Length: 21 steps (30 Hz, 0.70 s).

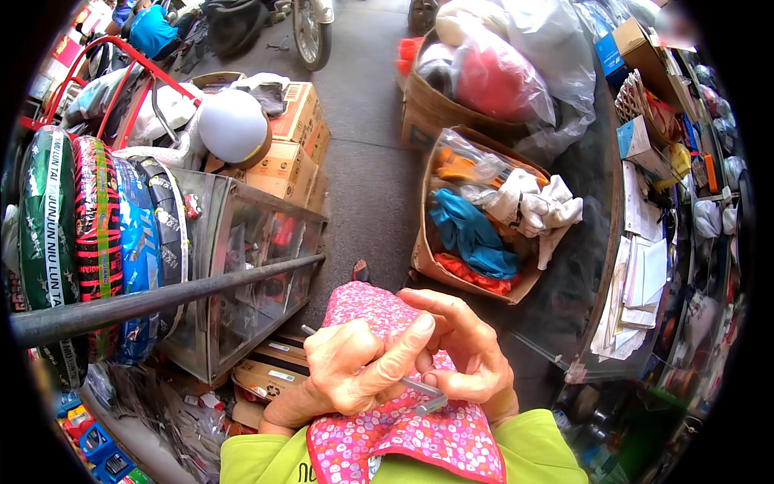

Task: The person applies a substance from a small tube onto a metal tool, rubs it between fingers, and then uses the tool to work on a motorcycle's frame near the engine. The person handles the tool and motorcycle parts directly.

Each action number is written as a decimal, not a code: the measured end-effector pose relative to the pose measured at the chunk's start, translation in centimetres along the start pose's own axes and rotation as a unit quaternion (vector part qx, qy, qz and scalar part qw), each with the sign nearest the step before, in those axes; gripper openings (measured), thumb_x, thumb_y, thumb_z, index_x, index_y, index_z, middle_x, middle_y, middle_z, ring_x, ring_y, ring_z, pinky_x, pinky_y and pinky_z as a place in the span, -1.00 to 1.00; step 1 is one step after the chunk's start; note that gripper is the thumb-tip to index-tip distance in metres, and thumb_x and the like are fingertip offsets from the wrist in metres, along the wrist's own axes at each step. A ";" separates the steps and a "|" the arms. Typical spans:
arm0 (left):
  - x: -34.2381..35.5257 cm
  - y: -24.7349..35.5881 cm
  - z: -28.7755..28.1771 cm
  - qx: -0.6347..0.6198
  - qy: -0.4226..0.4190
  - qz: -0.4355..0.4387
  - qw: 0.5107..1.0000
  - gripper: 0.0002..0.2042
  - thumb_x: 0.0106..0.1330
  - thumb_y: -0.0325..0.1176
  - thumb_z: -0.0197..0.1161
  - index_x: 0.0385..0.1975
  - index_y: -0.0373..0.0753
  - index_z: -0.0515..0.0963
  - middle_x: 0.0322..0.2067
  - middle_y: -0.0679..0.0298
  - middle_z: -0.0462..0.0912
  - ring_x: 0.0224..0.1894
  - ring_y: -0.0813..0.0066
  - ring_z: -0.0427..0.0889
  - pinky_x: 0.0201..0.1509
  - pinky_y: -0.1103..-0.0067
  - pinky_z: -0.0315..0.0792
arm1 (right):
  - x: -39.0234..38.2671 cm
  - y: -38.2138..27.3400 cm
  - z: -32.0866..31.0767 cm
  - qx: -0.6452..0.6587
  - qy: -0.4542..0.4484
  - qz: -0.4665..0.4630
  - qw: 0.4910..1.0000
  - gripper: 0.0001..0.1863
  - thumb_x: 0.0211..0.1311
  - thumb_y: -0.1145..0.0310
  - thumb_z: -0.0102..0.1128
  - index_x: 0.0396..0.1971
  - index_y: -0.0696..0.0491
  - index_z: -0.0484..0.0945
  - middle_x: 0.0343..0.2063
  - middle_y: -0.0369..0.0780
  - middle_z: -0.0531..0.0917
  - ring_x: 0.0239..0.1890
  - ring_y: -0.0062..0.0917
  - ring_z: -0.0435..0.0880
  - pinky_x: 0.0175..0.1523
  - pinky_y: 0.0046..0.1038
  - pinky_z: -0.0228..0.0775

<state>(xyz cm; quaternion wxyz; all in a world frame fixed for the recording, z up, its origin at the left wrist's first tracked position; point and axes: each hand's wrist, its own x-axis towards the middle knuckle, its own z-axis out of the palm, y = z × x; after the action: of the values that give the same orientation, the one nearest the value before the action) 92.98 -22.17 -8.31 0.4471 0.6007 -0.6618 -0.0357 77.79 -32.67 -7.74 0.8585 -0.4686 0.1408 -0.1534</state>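
Observation:
My left hand is closed, its fingers curled round a thin grey metal rod with a bent end, which looks like a hex key. One tip of the rod pokes out beyond the knuckles; the bent end lies below my right thumb. Close against it, my right hand has its fingers curved inward and the fingertips near my left thumb. Whatever lies between the two hands is hidden by the fingers. Under both hands hangs a pink floral apron with a dark red edge, over lime-green sleeves.
Ahead right stand an open cardboard box of cloths and gloves and a glass counter with papers. At left are wrapped tyres, a glass cabinet, a long metal bar, and a white helmet by stacked cartons.

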 end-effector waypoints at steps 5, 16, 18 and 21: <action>0.1 0.3 0.3 0.018 -0.001 -0.025 1.000 -0.41 -0.15 -0.52 0.32 0.06 -0.23 0.58 -0.66 0.42 0.12 -0.71 0.58 0.23 -0.71 0.60 0.24 | -0.7 0.2 -0.8 -0.045 -0.025 0.005 0.999 -0.13 -0.06 0.69 0.03 0.38 0.18 0.02 -0.24 -0.22 0.54 -0.39 -0.72 0.46 -0.38 -0.69 0.25; 0.1 0.3 0.6 0.008 0.051 -0.047 0.998 -0.53 -0.09 -0.61 0.34 -0.05 -0.25 0.64 -0.68 0.43 0.15 -0.73 0.65 0.22 -0.71 0.65 0.14 | -1.5 0.7 -1.6 0.047 -0.043 0.014 0.998 -0.13 0.00 0.60 0.18 0.38 0.15 0.04 -0.30 -0.17 0.53 -0.41 -0.71 0.47 -0.32 -0.69 0.30; 0.1 0.3 0.8 0.001 0.063 -0.061 0.996 -0.52 -0.08 -0.72 0.24 -0.06 -0.26 0.64 -0.68 0.42 0.14 -0.74 0.63 0.21 -0.71 0.65 0.11 | -1.5 0.7 -1.8 0.064 -0.042 0.029 0.997 -0.13 0.02 0.56 0.23 0.38 0.15 0.05 -0.31 -0.15 0.53 -0.41 -0.70 0.48 -0.31 -0.69 0.31; 0.7 0.7 0.8 -0.047 0.072 -0.107 0.991 -0.55 -0.05 -0.75 0.17 -0.10 -0.27 0.65 -0.68 0.39 0.19 -0.72 0.61 0.23 -0.68 0.64 0.13 | -1.2 0.7 -1.7 0.088 -0.040 0.017 0.995 -0.14 0.01 0.55 0.25 0.37 0.16 0.08 -0.31 -0.14 0.54 -0.44 -0.72 0.48 -0.30 -0.70 0.31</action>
<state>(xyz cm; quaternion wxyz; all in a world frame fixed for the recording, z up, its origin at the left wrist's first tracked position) 92.00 -22.96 -8.03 0.5152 0.6473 -0.5573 -0.0706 76.17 -33.14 -9.09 0.9040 -0.3943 0.0998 -0.1319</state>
